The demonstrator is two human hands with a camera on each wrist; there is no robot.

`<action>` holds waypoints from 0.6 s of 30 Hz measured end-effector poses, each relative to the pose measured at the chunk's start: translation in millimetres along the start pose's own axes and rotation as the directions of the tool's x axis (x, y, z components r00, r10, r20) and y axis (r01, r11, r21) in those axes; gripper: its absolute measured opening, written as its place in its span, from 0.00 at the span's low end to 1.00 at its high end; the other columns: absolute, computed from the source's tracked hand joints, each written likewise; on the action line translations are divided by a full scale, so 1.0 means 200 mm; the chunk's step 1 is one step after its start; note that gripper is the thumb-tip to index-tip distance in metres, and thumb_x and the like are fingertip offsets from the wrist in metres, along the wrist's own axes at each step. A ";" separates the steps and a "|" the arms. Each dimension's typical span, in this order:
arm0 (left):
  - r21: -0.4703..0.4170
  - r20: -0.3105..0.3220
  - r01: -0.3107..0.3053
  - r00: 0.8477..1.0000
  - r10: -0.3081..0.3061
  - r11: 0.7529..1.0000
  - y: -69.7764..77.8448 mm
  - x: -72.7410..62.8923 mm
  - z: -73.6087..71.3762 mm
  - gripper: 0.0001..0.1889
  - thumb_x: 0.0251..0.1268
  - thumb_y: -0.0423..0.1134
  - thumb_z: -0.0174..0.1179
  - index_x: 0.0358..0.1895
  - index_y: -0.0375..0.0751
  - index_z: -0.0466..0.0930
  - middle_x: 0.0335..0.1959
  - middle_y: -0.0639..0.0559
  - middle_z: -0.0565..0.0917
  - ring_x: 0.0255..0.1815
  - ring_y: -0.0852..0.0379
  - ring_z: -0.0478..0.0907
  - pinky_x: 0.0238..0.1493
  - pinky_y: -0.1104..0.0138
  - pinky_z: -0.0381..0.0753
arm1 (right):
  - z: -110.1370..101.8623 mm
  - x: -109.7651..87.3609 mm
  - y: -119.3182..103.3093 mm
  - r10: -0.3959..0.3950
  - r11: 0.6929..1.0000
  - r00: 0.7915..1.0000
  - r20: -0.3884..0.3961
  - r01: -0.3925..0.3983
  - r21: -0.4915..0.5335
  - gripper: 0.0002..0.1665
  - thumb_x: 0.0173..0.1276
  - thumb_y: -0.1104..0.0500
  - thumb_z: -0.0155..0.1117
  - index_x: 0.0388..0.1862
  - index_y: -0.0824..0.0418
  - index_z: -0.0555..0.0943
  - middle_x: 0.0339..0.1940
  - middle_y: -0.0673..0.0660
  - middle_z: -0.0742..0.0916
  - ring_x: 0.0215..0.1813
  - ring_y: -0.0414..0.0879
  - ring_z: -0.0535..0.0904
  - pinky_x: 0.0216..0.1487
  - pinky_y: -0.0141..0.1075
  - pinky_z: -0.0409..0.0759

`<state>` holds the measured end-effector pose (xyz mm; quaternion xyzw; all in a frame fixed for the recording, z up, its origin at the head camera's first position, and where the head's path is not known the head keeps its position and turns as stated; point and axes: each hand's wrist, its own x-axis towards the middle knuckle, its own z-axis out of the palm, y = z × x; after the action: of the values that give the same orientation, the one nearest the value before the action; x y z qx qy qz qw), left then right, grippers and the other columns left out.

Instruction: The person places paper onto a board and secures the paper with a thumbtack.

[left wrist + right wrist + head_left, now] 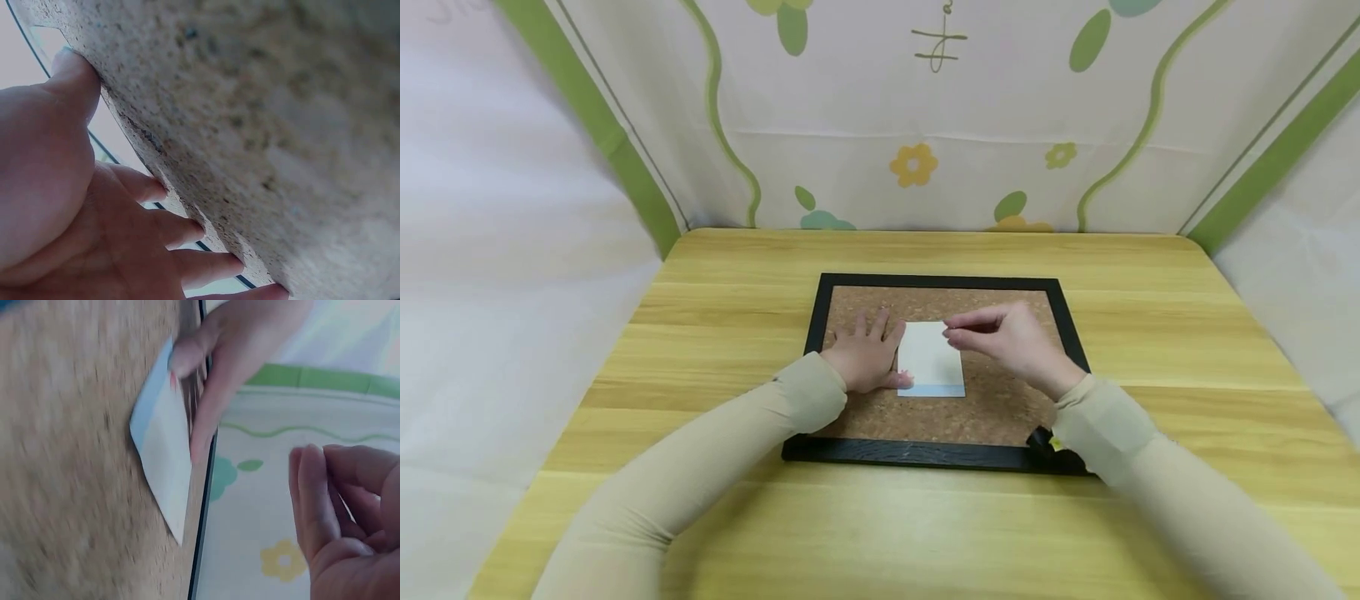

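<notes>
A white card [931, 358] with a pale blue band along its near edge lies on a cork board [880, 421]. My left hand [867, 357] rests on the board with fingers spread, its thumb pressing the card's lower left part and a small pink mark beside it. In the left wrist view its fingertips [187, 231] touch the cork. Above the card's upper right corner, my right hand [1011, 337] holds thumb and fingertips pinched together on what looks like a tiny pin, mostly hidden. The right wrist view shows that hand [350, 512] raised off the cork.
A black frame [917, 452] surrounds the cork. The board lies on a wooden table [880, 533]. By the board's lower right corner, next to my right sleeve, is a small black object [1041, 442] with a yellow patch. A white patterned cloth [985, 100] hangs behind the table.
</notes>
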<state>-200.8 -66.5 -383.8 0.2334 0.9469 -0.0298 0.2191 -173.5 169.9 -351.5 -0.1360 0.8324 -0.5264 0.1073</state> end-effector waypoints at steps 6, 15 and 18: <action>0.000 -0.004 -0.009 1.000 0.009 1.000 0.01 -0.02 -0.01 0.51 0.66 0.72 0.45 0.81 0.47 0.36 0.80 0.39 0.34 0.77 0.30 0.34 0.63 0.31 0.54 | -0.10 0.10 0.02 0.058 0.990 0.994 -0.091 -0.069 -0.123 0.21 0.66 0.44 0.69 0.53 0.52 0.87 0.48 0.52 0.88 0.50 0.47 0.84 0.54 0.50 0.78; -0.012 -0.010 -0.017 1.000 0.017 1.000 0.03 -0.03 -0.01 0.51 0.66 0.71 0.46 0.81 0.47 0.36 0.80 0.38 0.34 0.77 0.29 0.34 0.63 0.30 0.54 | -0.14 0.24 0.05 0.064 0.983 0.992 -0.104 -0.081 -0.164 0.12 0.69 0.52 0.69 0.49 0.51 0.88 0.48 0.52 0.88 0.50 0.46 0.82 0.51 0.48 0.78; -0.006 -0.010 -0.014 1.000 0.014 1.000 0.03 -0.02 -0.01 0.51 0.65 0.72 0.46 0.81 0.48 0.36 0.80 0.39 0.35 0.77 0.29 0.35 0.64 0.31 0.54 | -0.14 0.26 0.06 0.056 0.982 0.994 -0.098 -0.073 -0.176 0.11 0.68 0.53 0.70 0.47 0.52 0.88 0.44 0.51 0.88 0.47 0.47 0.83 0.50 0.48 0.79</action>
<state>-195.2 -62.0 -380.9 0.2394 0.9464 -0.0244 0.2152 -232.6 180.4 -353.3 -0.0934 0.8845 -0.4512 0.0730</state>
